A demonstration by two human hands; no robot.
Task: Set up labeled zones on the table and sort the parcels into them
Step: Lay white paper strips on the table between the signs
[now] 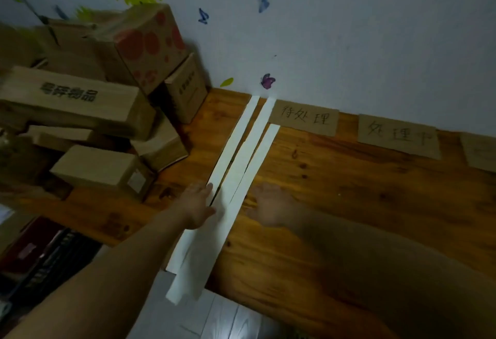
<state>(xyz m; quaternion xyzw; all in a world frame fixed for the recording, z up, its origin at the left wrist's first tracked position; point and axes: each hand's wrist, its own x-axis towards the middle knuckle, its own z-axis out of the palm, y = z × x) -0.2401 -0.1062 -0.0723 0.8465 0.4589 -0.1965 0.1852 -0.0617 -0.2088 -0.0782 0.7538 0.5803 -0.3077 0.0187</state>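
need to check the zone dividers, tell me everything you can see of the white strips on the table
The three white strips look like long, thin paper bands. They lie flat and close together on the wooden table, slightly fanned. Two reach the wall; the third starts short of it, beside a cardboard label. Their near ends overhang the table's front edge. The left hand rests with straight fingers on the leftmost strip. The blurred right hand is just right of them, contact unclear.

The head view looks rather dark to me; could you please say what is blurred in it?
Head view: dim overall; the right hand and forearm are motion-blurred; the left hand and white strips are sharper; the stacked boxes look soft.
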